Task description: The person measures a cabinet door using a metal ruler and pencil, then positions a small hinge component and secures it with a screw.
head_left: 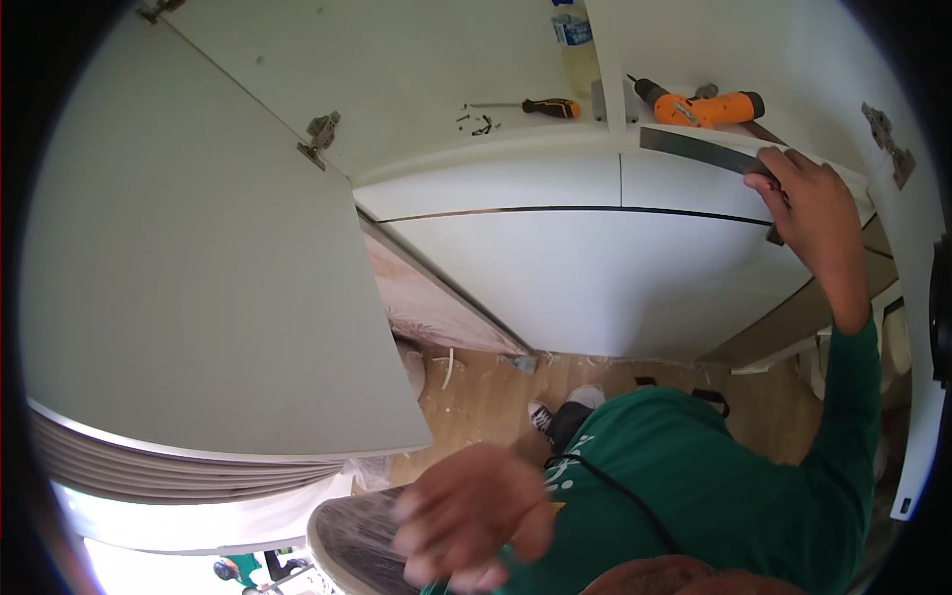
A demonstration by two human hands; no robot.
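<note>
My right hand, its fingers closed, grips a long dark grey flat strip at its right end. The strip lies along the front edge of the white cabinet, and its exact kind cannot be made out. Just behind it, an orange and black cordless drill rests on its side on the shelf. My left hand is raised low in the view, in front of my green shirt and away from the cabinet. Motion smears its fingers, and nothing is plainly visible in it.
On the shelf lie a screwdriver and several small dark screws. A bottle of yellowish liquid stands behind them. A large white door panel with hinges hangs open at left. Scraps litter the wooden floor.
</note>
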